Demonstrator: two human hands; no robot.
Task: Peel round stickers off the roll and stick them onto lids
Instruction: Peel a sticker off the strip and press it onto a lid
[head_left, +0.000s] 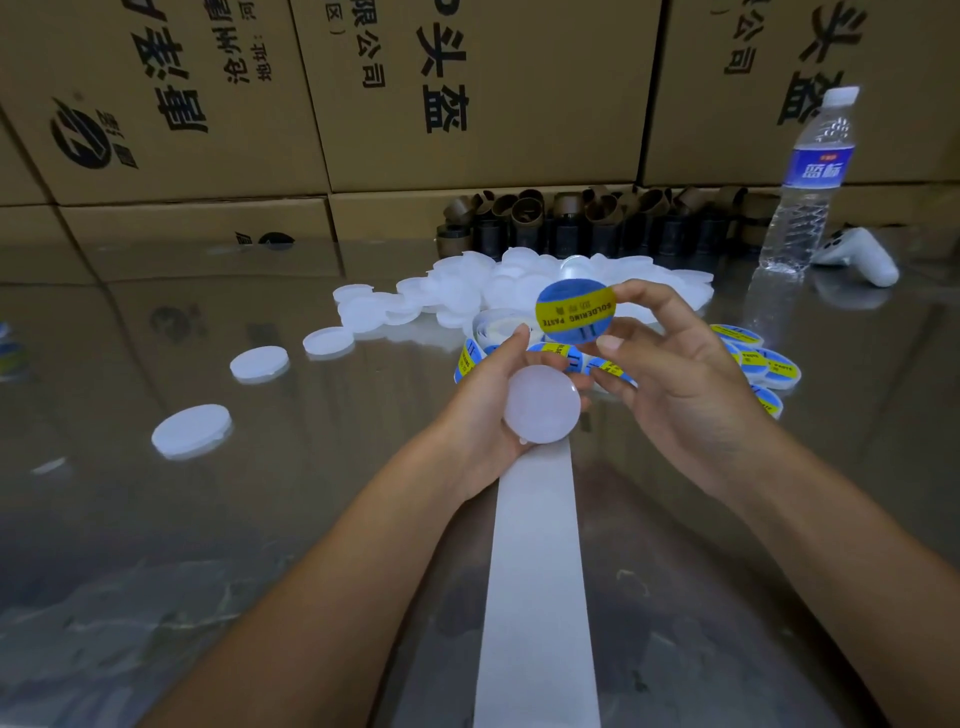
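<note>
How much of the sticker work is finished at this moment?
Done: a few stickered white lids lie at the right. In hand: the right hand pinches a peeled blue-and-yellow round sticker; the left hand holds a bare white plastic lid. Left: a large pile of bare white lids behind.

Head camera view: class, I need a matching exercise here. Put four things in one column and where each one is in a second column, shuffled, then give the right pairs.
1. round blue-and-yellow sticker
2. plain white round plastic lid
3. clear plastic water bottle with a blue label
4. long white paper backing strip

A. stands upright on the table
B. pinched by the right hand
C. runs along the table toward the camera
D. held in the left hand

Pairs: 1-B, 2-D, 3-A, 4-C.
</note>
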